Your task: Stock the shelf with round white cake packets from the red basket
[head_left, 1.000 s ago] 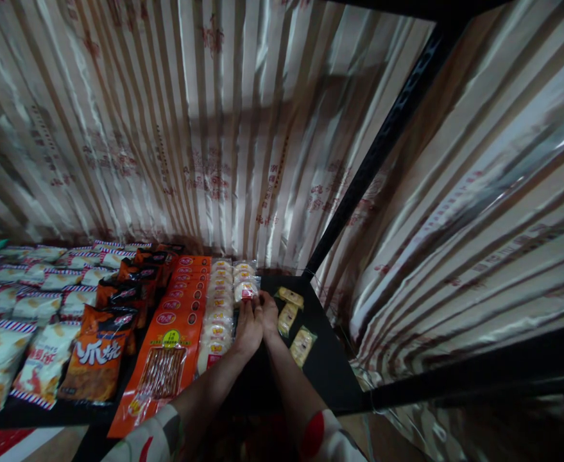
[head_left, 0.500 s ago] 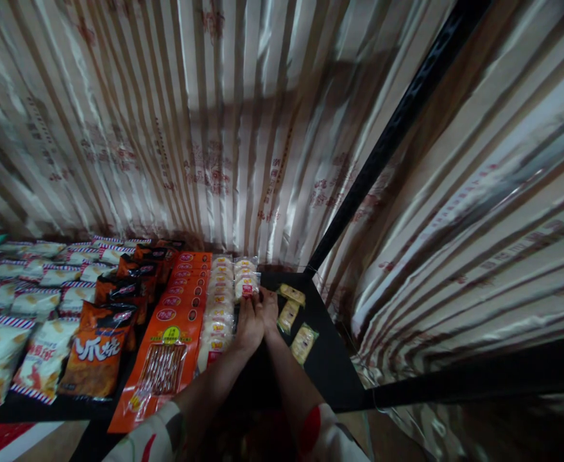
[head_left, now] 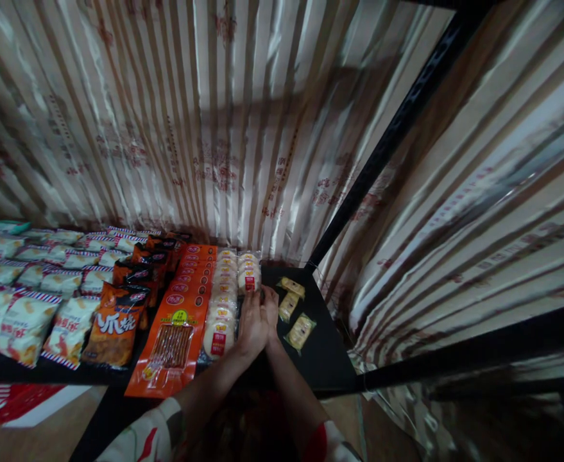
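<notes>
My left hand (head_left: pixel 253 326) and my right hand (head_left: pixel 270 309) are side by side and touching, at the near end of a short row of white round-cracker packets (head_left: pixel 249 273). Both hands have their fingers together on the lower edge of the front packet, which has a red label. The backs of my hands hide part of this hold. Left of them runs a longer row of similar cracker packets (head_left: pixel 218 337), overlapping one another. To the right, three small yellowish wrapped snacks (head_left: pixel 289 308) lie apart from my hands on the black shelf (head_left: pixel 324 340).
Orange packs of thin sticks (head_left: pixel 172 346) overlap in a row further left. Beyond them stand orange-and-black snack bags (head_left: pixel 113 327) and several rows of white striped snack bags (head_left: pixel 27 327). A striped curtain (head_left: pixel 243 128) hangs behind, and a black post (head_left: pixel 382 147) rises at the right corner.
The view has shifted slightly, so the shelf goods appear further right and higher. My hands remain at the front cracker packet, with little movement relative to it.
</notes>
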### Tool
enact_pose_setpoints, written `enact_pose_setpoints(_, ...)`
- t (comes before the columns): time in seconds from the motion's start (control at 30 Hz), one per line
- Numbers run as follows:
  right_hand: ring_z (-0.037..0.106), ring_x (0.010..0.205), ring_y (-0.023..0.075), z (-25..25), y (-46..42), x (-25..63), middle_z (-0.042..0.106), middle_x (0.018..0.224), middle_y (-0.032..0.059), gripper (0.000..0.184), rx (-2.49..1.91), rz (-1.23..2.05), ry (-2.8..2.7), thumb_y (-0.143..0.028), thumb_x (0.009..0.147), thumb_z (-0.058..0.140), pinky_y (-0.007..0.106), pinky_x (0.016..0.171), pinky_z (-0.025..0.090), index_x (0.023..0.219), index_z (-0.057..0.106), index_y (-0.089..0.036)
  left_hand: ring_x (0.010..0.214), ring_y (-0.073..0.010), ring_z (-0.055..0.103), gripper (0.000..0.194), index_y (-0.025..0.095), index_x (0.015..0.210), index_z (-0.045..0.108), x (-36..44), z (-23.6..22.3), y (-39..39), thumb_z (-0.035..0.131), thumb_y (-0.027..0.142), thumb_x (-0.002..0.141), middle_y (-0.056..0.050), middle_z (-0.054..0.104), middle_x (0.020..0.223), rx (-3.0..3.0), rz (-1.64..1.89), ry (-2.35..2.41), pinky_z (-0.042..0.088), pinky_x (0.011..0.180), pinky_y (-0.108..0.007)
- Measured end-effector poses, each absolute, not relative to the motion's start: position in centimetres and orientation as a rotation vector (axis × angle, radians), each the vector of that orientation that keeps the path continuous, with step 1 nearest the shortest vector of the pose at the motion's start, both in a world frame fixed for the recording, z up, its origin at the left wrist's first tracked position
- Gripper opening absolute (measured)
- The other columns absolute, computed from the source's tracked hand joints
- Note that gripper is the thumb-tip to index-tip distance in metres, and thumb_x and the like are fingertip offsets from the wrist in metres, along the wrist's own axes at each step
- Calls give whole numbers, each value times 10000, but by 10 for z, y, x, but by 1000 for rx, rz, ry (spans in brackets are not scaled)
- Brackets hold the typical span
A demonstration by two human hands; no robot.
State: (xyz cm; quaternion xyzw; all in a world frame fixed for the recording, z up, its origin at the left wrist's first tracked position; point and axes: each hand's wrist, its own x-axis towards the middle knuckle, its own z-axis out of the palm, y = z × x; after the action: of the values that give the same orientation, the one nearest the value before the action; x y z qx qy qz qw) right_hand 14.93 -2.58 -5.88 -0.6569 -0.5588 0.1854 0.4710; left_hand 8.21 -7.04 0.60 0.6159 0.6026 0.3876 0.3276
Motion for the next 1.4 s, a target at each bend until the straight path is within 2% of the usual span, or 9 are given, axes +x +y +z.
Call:
enact_pose_setpoints(0.1, 494, 1048, 265, -54, -42, 145, 592, 1065, 99, 338, -1576, 502, -1388, -166, 645, 497, 339, 786, 424, 944, 639, -233, 1288, -217, 311, 495, 155, 1239, 474, 76, 7, -88, 363, 140, 757, -76, 441, 1343, 1648, 1064, 1566, 214, 1102, -375)
enact_pose_setpoints(0.3, 547, 983, 226, -48, -74, 133, 623, 1011, 69, 362, -1535, 522, -1375, -161, 658, 460, 316, 787, 451, 963, 640, -240, 1273, -226, 334, 426, 134, 1155, 545, 62, 5, -119, 367, 136, 767, -98, 455, 1327, 1747, 1104, 1620, 247, 1090, -407)
enact_pose_setpoints(0.5, 590, 896, 187, -30, -105, 115, 614, 994, 120, 356, -1587, 454, -1356, -212, 730, 416, 293, 807, 466, 1001, 628, -120, 1301, -223, 284, 396, 111, 1103, 568, 38, -1, -141, 355, 97, 770, -110, 446, 1330, 1818, 1197, 1740, 254, 1087, -426)
enact_pose_setpoints(0.63, 606, 845, 181, -20, -122, 103, 619, 980, 137, 364, -1625, 422, -1400, -239, 781, 386, 285, 786, 472, 1017, 621, -94, 1316, -235, 248, 417, 87, 1143, 534, 22, -13, -152, 338, 85, 775, -126, 425, 1343, 1782, 1250, 1877, 256, 1085, -434)
enact_pose_setpoints(0.83, 614, 781, 163, -20, -141, 91, 630, 901, 97, 340, -1682, 481, -1432, -248, 785, 402, 251, 720, 478, 1024, 611, -127, 1287, -250, 305, 411, 78, 1143, 519, 7, -24, -166, 361, 88, 764, -150, 432, 1329, 1693, 1188, 2040, 274, 1072, -421)
enact_pose_setpoints(1.13, 614, 740, 158, -27, -150, 82, 651, 858, 63, 306, -1723, 512, -1469, -254, 771, 443, 242, 694, 465, 1009, 612, -161, 1259, -243, 359, 454, 28, 1208, 467, -1, -10, -172, 384, 79, 765, -192, 399, 1348, 1591, 880, 2063, 289, 1053, -343)
enact_pose_setpoints(1.4, 613, 691, 154, -21, -155, 81, 654, 822, 61, 304, -1650, 535, -1395, -227, 747, 443, 247, 660, 473, 980, 624, -153, 1242, -234, 383, 434, 34, 1185, 491, 1, -7, -174, 394, 85, 765, -181, 445, 1314, 1574, 934, 2048, 289, 1052, -333)
